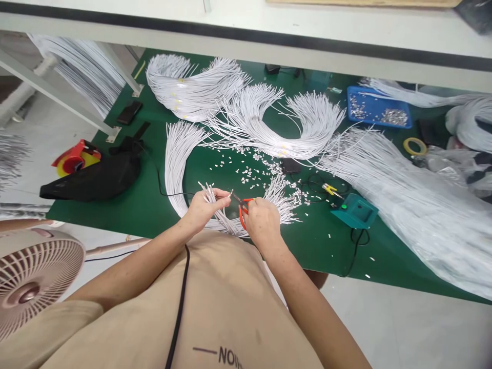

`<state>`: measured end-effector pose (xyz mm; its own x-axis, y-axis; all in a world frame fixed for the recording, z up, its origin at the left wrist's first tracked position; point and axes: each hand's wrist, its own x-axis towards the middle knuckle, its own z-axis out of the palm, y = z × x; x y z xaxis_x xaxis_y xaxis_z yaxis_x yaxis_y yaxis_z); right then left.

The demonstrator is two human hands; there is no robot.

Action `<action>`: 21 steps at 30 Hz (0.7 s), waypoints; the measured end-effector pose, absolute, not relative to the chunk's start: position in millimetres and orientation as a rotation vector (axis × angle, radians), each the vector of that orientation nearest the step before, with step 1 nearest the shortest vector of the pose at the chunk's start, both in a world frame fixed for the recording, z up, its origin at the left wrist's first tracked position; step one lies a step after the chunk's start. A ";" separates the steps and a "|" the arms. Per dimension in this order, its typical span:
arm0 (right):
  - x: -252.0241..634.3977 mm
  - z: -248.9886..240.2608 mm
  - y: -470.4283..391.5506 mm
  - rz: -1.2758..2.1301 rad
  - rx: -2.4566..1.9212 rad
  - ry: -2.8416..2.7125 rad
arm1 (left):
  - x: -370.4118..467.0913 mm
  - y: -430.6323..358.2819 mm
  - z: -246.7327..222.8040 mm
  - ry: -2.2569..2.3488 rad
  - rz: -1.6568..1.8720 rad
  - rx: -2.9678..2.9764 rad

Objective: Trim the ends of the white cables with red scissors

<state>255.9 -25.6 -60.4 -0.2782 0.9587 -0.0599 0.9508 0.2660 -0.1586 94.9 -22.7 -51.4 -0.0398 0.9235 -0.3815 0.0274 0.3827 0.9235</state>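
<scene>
My left hand [205, 207] is closed on white wires, with one wire's end pinched out between thumb and forefinger. My right hand [263, 220] grips the red handles of a pair of scissors [243, 209], whose dark blades point at that wire end. Under my hands a curved bundle of white wires [175, 169] lies on the green table mat [134, 210]. The bundle's other ends fan out just right of my right hand. Small white offcuts [251, 171] are scattered beyond my hands.
More white wire bundles [215, 92] lie behind. A blue tray [384, 108] with small pieces, yellow tape [415, 147] and a teal device [354, 211] are at right. A red tape dispenser [79, 158] and black bag [96, 179] lie left, near a fan [34, 277].
</scene>
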 end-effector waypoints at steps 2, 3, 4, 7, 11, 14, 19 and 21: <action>256.3 -61.1 -24.8 0.252 -1.844 -2.489 | 95.4 -22.5 -49.9 1.441 0.919 0.922; 256.6 -61.5 -24.4 0.249 -1.830 -2.506 | 95.7 -22.4 -49.4 1.452 0.919 0.924; 257.1 -61.8 -24.0 0.245 -1.814 -2.524 | 95.9 -22.3 -49.1 1.464 0.919 0.926; 258.7 -62.7 -23.2 0.223 -1.775 -2.566 | 96.2 -22.2 -50.2 1.491 0.920 0.946; 261.5 -65.9 -22.5 0.211 -1.757 -2.585 | 94.8 -22.1 -53.3 1.511 0.912 0.963; 263.3 -68.9 -19.2 0.328 -1.783 -2.516 | 93.1 -21.4 -54.2 1.513 0.896 0.978; 261.3 -67.2 -12.7 0.540 -1.777 -2.252 | 92.4 -20.5 -54.3 1.488 0.899 1.007; 259.7 -65.6 -13.3 0.488 -1.743 -2.235 | 93.0 -20.4 -54.1 1.487 0.906 1.001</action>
